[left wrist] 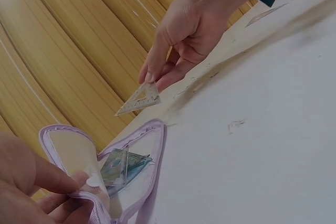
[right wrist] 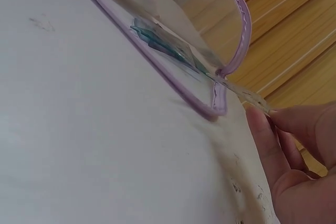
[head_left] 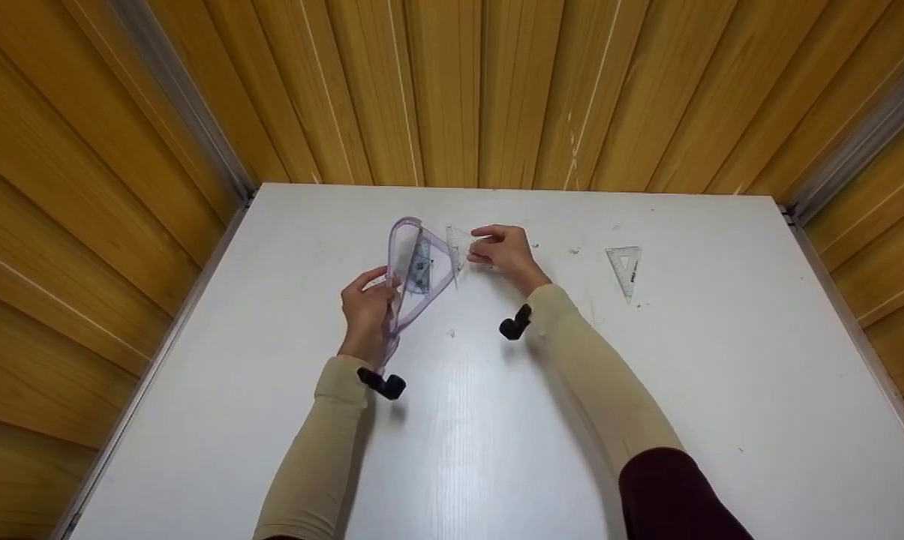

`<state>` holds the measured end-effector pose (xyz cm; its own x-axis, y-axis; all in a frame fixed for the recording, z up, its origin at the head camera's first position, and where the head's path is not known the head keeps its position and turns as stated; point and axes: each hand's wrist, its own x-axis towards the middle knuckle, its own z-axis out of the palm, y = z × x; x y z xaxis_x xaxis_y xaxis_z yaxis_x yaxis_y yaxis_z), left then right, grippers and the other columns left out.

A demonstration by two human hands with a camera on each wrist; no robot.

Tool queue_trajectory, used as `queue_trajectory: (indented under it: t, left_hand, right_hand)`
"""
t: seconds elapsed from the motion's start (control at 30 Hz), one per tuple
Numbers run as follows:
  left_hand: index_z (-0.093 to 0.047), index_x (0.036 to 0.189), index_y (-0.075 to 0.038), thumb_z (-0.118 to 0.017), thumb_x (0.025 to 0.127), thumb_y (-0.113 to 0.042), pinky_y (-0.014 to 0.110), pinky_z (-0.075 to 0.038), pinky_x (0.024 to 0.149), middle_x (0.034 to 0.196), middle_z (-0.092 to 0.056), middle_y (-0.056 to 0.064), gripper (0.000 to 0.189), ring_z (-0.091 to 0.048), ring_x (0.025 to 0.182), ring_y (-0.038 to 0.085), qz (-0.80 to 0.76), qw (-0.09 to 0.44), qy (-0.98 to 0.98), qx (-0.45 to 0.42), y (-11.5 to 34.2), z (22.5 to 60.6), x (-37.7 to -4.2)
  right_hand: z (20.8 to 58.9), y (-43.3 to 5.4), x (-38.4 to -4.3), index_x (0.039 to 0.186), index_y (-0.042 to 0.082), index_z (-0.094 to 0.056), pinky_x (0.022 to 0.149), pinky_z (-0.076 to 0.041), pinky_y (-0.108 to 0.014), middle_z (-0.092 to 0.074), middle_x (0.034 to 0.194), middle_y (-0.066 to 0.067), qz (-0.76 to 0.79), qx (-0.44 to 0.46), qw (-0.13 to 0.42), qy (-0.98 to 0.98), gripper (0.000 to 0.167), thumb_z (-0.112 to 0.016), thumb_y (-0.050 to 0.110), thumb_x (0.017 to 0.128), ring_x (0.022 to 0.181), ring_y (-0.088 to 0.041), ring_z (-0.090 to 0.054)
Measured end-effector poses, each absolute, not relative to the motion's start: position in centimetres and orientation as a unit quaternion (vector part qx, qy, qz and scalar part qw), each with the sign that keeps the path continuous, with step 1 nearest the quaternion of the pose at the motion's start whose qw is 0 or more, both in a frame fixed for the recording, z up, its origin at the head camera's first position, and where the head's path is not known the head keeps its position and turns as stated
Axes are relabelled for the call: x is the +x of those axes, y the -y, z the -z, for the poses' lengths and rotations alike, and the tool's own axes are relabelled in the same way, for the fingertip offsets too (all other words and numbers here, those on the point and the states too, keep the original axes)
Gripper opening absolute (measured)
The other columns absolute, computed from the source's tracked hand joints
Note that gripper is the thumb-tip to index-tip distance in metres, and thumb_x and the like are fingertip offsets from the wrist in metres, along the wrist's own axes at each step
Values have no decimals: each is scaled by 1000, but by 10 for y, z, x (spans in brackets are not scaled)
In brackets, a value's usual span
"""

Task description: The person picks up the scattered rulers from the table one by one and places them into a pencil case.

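Observation:
My left hand (head_left: pixel 367 311) pinches the near edge of a clear zip pouch (left wrist: pixel 156 153) with purple trim, its flap pulled open. Inside the pouch lie bluish-green transparent drawing tools (left wrist: pixel 123 167), overlapping so that their exact shapes are hard to tell. Between thumb and fingers, my right hand (head_left: pixel 506 251) holds a small clear set square (left wrist: pixel 140 99) by one corner. In the head view this set square is just right of the pouch; the right wrist view has it close to the pouch's open end.
A second clear set square (head_left: pixel 626 271) lies on the white table (head_left: pixel 722 360), to the right of my right hand. Yellow wood-like panels (head_left: pixel 452 90) rise behind the table's far edge. Dark scuffs mark the tabletop.

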<state>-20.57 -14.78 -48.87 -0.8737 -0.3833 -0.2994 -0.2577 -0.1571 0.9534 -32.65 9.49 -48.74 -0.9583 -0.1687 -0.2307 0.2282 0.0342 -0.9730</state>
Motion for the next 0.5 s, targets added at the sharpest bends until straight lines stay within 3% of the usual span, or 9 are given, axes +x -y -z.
queue_trajectory:
  t: [0.5]
  left_hand:
    - [-72,126,-10,-67,89,0,30,-46,68,111,-75,16,38,-63,87,22,709,52,658,247,147,487,-206]
  right_hand:
    - [490,-60,-322,125,0,-70,84,-58,-33,-65,107,-17,677,12,153,-719,33,-71,-1,92,92,-26,-73]
